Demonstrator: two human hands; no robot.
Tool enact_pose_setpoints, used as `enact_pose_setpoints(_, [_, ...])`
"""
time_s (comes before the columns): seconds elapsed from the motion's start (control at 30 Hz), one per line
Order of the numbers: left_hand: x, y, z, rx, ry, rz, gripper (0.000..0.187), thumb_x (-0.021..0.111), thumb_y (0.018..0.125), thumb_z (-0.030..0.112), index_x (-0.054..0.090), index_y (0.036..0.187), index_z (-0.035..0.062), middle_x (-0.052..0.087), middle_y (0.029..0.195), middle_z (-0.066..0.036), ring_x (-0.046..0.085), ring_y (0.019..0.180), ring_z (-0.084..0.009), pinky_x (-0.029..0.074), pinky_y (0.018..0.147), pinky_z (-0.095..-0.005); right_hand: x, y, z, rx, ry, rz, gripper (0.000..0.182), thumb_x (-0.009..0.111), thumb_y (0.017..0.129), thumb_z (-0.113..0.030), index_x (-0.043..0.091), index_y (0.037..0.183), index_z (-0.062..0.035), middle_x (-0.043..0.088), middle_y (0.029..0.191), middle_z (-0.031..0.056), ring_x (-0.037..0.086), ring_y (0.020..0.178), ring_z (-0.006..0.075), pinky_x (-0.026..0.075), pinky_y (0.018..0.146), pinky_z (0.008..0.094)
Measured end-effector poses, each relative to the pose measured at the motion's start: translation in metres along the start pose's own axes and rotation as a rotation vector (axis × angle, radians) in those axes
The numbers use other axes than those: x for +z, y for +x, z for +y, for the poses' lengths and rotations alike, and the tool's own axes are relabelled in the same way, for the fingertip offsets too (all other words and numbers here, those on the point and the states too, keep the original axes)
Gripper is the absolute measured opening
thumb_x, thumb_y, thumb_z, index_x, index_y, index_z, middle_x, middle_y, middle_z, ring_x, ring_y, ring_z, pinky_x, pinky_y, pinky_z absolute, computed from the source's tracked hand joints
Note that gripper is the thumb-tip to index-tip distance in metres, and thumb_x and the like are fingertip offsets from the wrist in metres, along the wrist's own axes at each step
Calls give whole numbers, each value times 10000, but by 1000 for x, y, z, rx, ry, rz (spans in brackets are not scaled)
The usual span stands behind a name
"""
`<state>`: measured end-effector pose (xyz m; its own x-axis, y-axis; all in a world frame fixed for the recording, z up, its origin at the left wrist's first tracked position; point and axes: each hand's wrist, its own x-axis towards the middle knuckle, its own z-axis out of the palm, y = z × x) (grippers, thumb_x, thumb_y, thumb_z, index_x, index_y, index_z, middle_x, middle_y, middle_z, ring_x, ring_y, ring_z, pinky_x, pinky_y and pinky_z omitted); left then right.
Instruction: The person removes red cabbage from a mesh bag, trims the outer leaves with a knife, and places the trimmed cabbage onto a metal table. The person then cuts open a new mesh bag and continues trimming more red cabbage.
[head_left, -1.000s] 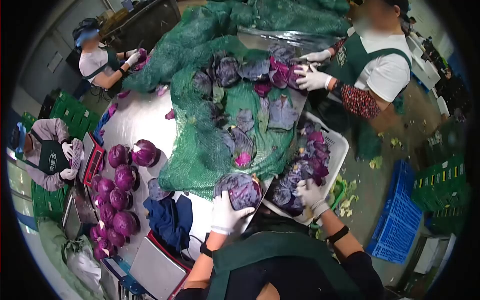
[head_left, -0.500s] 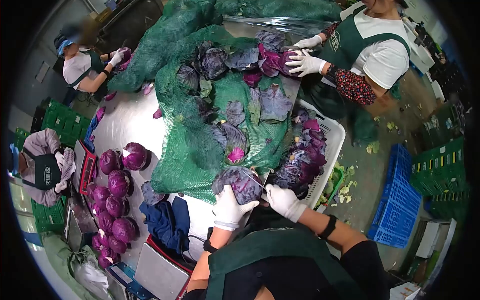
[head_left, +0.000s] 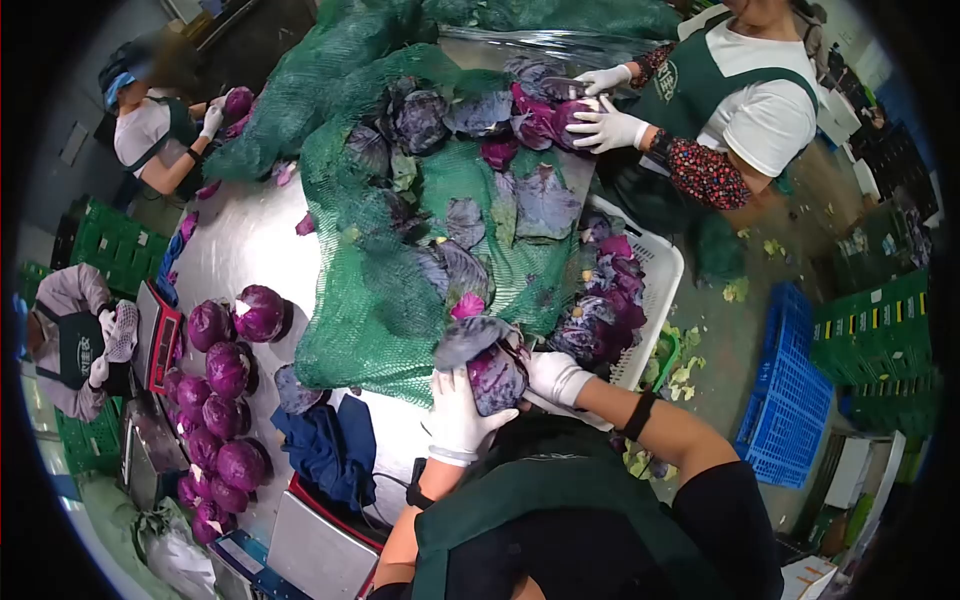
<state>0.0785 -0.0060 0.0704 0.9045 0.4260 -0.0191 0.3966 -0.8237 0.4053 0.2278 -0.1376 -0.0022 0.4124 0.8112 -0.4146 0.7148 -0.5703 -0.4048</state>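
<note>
A red cabbage (head_left: 497, 380) is held at the near edge of the metal table (head_left: 270, 230). A dark outer leaf (head_left: 470, 340) stands partly away from its top. My left hand (head_left: 460, 415), in a white glove, grips the cabbage from the left and below. My right hand (head_left: 555, 378), also gloved, is against its right side with the fingers curled; whatever those fingers hold is hidden. Beyond the cabbage, a green net (head_left: 380, 320) carries loose dark leaves and whole cabbages.
Trimmed cabbages (head_left: 228, 370) stand at left beside a blue cloth (head_left: 330, 450) and a scale (head_left: 320, 545). A white basket (head_left: 660, 290) of leaves sits at right. One co-worker (head_left: 740, 110) handles a cabbage at upper right; two more people are at left.
The outer leaf has lifted from the cabbage and folded over its top, showing more purple beneath. My right hand has moved slightly left, against the cabbage; the knife seen earlier is now hidden.
</note>
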Motion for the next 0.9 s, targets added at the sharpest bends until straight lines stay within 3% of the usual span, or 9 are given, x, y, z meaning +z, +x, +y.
enact_pose_setpoints(0.13, [-22,-25,-52,69,-491,84,1182,890,392,338,264,1321,-37,381,1278,-223,399,1184,-341,298,1041,-387,-23,-21,2,-56,377,92,516,451,869,-261,323,1305,-14,607,826,254,600,734,398,480,678,453])
enact_pose_setpoints(0.23, [-4,-72,-91,-242,-1070,20,1082,871,484,230,227,1318,-16,393,1254,-178,434,1156,-271,351,1009,-370,11,-20,8,-172,407,333,590,476,866,-248,244,1365,-34,593,796,245,587,719,403,475,656,448])
enact_pose_setpoints(0.3, [5,-86,-102,-464,-947,120,862,790,637,129,248,1293,-7,426,1220,-179,483,1101,-222,443,917,-337,7,-30,1,-172,541,520,556,503,863,-237,303,1347,-53,583,757,250,590,644,376,480,605,427])
enact_pose_setpoints(0.5, [-63,-47,-13,-693,-1248,-158,566,697,758,75,416,1245,7,542,1154,-106,578,974,-183,476,868,-315,3,-57,107,710,936,704,384,490,872,-151,457,1238,-40,627,858,158,602,624,282,496,628,382])
enact_pose_setpoints(0.6, [-43,-27,-8,-397,-1007,66,743,756,709,182,342,1275,-65,513,1190,-162,521,1080,-216,427,927,-327,-35,-68,45,-7,354,730,396,500,844,-117,476,1234,-52,563,1158,149,555,1040,294,439,887,362])
enact_pose_setpoints(0.67, [-17,-14,-25,-400,-829,26,1076,807,618,369,187,1339,-136,512,1177,-220,532,1063,-246,430,911,-322,-75,-75,-31,-202,-64,403,442,564,822,-258,508,1209,-53,528,1219,117,556,1027,241,512,724,329])
enact_pose_setpoints(0.73, [-41,3,-18,-327,-789,-111,932,776,645,377,314,1279,-127,498,1168,-265,521,1067,-308,428,904,-349,-57,-61,-59,-374,159,554,558,557,825,-331,424,1303,-76,493,1243,141,568,992,212,530,598,313])
enact_pose_setpoints(0.83, [-24,4,-27,-207,-538,-89,902,742,651,455,380,1229,-136,505,1135,-291,519,1045,-359,422,898,-387,-52,-40,-80,-64,74,198,414,510,850,-270,498,1226,-97,439,1296,126,563,977,220,535,522,310])
enact_pose_setpoints(0.9, [-11,5,-32,-116,-358,-14,886,717,659,498,415,1197,-137,511,1115,-296,517,1032,-382,418,896,-409,-49,-23,-58,-399,-308,307,424,532,812,-244,494,1203,-85,422,1318,101,593,885,223,539,569,284])
